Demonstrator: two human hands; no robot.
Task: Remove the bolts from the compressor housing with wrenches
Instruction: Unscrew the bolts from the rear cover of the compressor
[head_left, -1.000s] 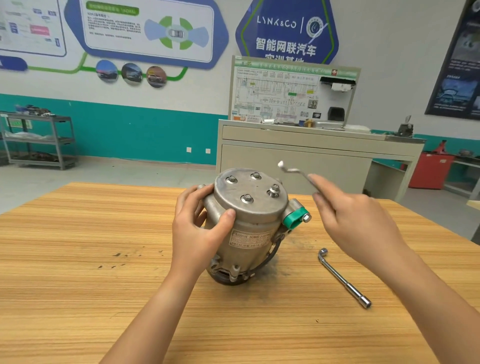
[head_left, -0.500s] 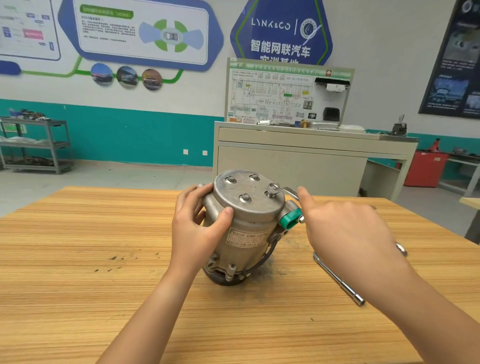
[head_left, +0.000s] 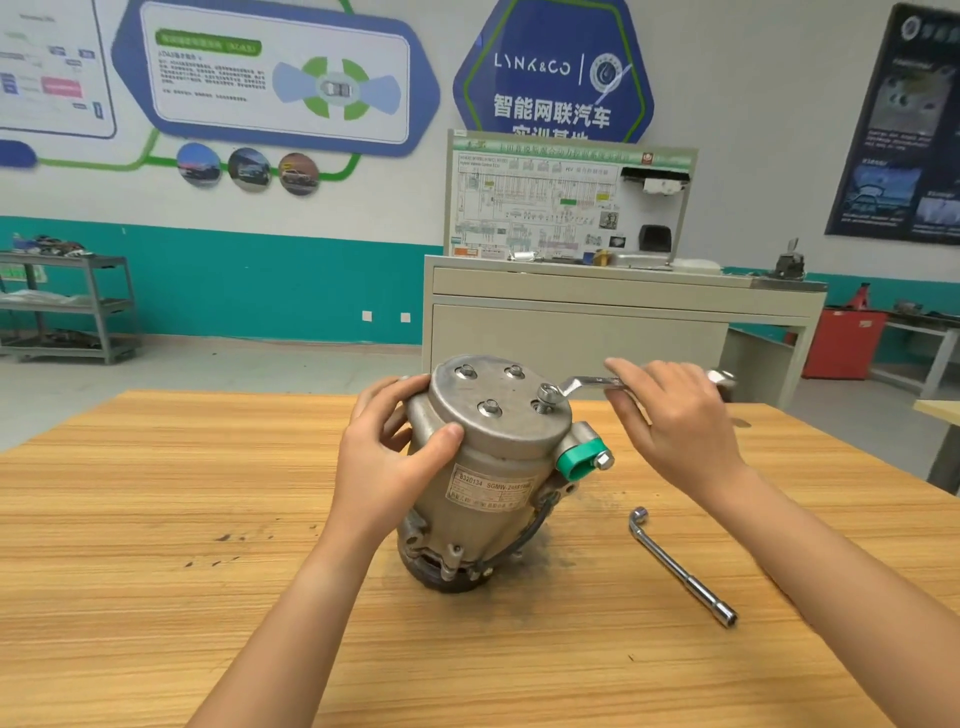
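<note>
left grip (head_left: 395, 467) clasps compressor housing (head_left: 493, 483) side | right grip (head_left: 680, 421) holds wrench (head_left: 582, 384), ring end on bolt (head_left: 546, 395) left of it | socket wrench (head_left: 680, 566) lying on table (head_left: 156, 519), nearer than right grip

Wrench (head_left: 584, 384) middle, probably gripped, beneath right hand (head_left: 680, 431).

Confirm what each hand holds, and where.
Left hand grips the compressor housing near its top rim; right hand holds the wrench mid-shank, its ring end on a bolt.
</note>
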